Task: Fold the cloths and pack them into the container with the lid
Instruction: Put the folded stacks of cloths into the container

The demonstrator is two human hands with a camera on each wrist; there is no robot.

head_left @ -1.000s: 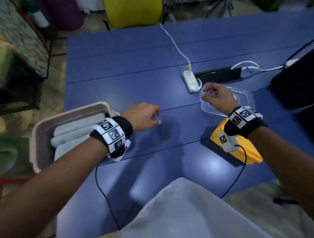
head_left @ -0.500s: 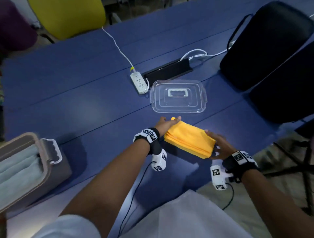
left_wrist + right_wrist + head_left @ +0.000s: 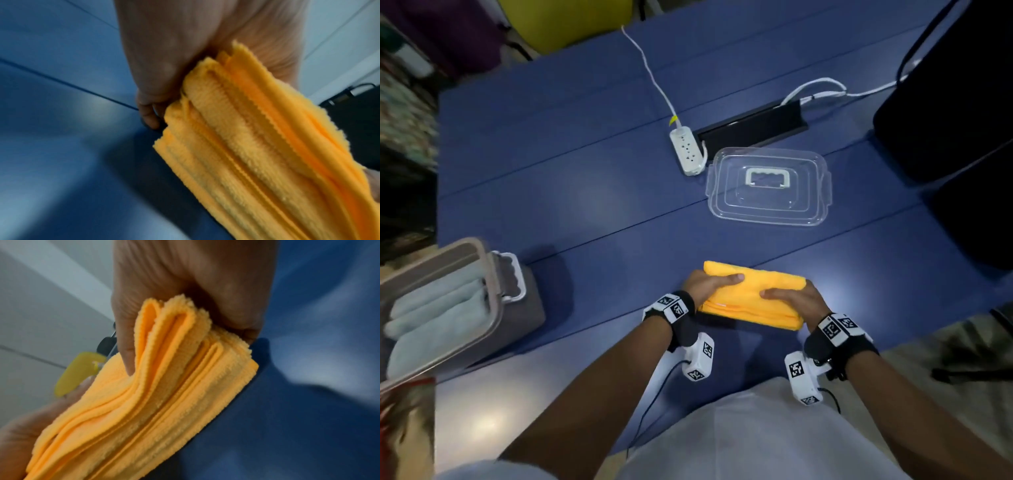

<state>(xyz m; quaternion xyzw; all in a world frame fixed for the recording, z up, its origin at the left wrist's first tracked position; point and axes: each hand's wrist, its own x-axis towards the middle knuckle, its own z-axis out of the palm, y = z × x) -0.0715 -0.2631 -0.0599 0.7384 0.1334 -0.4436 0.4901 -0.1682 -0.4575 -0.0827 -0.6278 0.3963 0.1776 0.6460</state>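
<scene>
We see the folded yellow cloth (image 3: 755,294) near the front edge of the blue table (image 3: 592,205), gripped at both ends. Our left hand (image 3: 705,286) closes on its left end, thumb lying across the top and fingers tucked beneath; the left wrist view shows the stacked layers (image 3: 257,154) squeezed in the palm (image 3: 185,48). Our right hand (image 3: 796,301) holds the right end the same way, thumb on top, and the right wrist view shows the folded edges (image 3: 164,386) pinched between thumb and fingers (image 3: 185,280). The cloth's underside looks lifted just off the table, with a dark shadow under it.

Beyond the cloth, a bare strip of table separates it from the clear lid (image 3: 768,186), which lies flat with its white handle up. Just left of the lid sits a white power strip (image 3: 686,150), touching or nearly touching its corner, and a black bar (image 3: 753,125) lies behind. To the left, the container (image 3: 493,294) stands at the table's left edge, open, its side handle facing the cloth and pale folded cloths (image 3: 434,318) packed inside. Open blue surface lies between it and our hands. Dark bags (image 3: 962,120) crowd the right side.
</scene>
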